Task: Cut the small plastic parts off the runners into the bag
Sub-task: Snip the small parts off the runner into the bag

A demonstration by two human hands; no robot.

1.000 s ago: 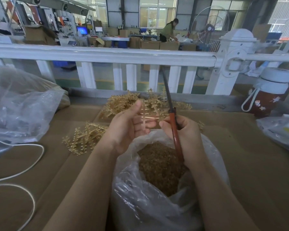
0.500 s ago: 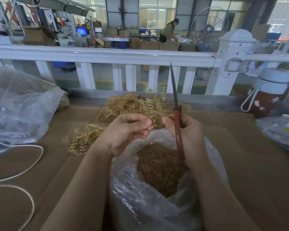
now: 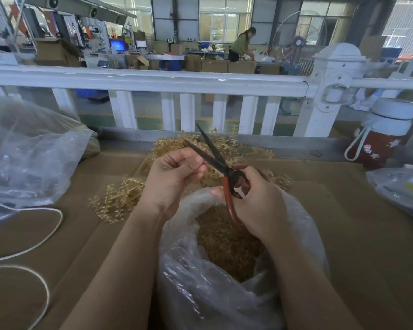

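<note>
The clear plastic bag (image 3: 224, 294) stands open at the near edge of the cardboard-covered desk (image 3: 355, 234), directly under both hands. Its film looks thin, limp and slick, so it probably needs no holding; the mass of cut parts (image 3: 227, 244) already inside seems to weigh it down and keep the mouth spread.

Beyond the hands lies a pile of tan runners (image 3: 215, 151), and a smaller heap (image 3: 116, 198) sits to the left. These frames look light, springy and prickly with small parts; I judge they tangle easily and are best taken by the bare spine, not by the brittle-looking tips.

The scissors (image 3: 222, 167) are long and dark-bladed with red-brown handles, the blades parted and pointing up and left. They look stiff and fairly heavy.

The right hand (image 3: 255, 201) grips the handles, fingers curled through and round them. The left hand (image 3: 174, 179) is curled too, thumb and fingers pinching something at the blades, likely a runner strip, though it is too hidden to tell.
</note>
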